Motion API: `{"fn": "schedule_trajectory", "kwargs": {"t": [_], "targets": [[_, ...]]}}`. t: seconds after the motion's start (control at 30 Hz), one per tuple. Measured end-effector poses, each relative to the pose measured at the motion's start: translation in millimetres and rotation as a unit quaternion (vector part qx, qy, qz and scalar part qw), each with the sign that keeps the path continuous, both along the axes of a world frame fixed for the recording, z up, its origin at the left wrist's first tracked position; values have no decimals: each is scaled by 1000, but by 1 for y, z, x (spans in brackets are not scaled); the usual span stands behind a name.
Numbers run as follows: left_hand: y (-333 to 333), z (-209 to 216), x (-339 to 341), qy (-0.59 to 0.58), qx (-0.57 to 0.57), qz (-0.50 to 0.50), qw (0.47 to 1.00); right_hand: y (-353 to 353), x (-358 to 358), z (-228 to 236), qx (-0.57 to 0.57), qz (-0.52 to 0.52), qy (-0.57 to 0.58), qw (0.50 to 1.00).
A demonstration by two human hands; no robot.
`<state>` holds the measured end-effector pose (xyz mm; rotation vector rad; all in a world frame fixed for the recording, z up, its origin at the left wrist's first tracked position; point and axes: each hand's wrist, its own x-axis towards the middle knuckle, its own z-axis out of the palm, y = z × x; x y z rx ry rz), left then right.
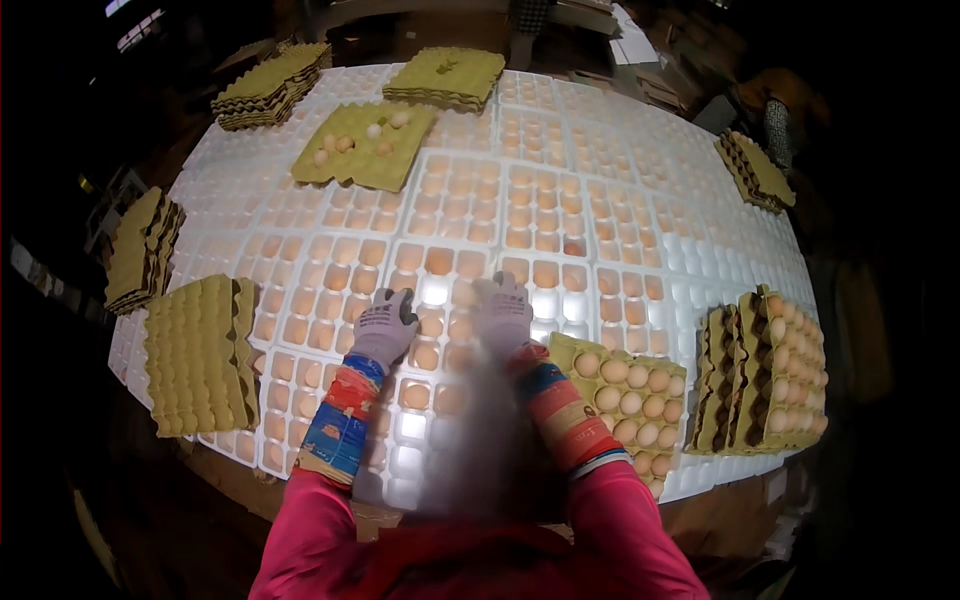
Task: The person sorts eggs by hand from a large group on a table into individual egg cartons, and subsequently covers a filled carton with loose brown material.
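White plastic egg trays (505,215) with square pockets cover the table, most pockets holding pale brown eggs (424,356). My left hand (386,325), in a light glove with dark fingertips, is low over a tray in front of me with its fingers curled. Whether an egg is under them is hidden. My right hand (503,312), gloved the same way, hovers over the neighbouring pockets. Its fingers look bent in, partly blurred, and what they hold cannot be seen. Close to my right forearm lies a fibre egg tray (566,352) filled with eggs.
At right, a stack of fibre trays (720,375) stands on edge, eggs showing on its outer side. Fibre trays (200,355) lean at left, and another stack (135,250) is behind them. Farther back, a fibre tray (345,175) carries several eggs beside a pile (445,75).
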<state>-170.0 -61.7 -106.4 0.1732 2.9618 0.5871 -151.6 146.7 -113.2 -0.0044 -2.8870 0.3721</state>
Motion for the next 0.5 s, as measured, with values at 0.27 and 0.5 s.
{"fn": "schedule_trajectory", "kwargs": {"t": [0.27,0.5], "targets": [[17,-26,-60,-174,697,131,683,42,-9,31,-63,-83,-162,981],[52,-54,-45,131,227,-106,959,89,-14,-7,-105,8,43,994]]}}
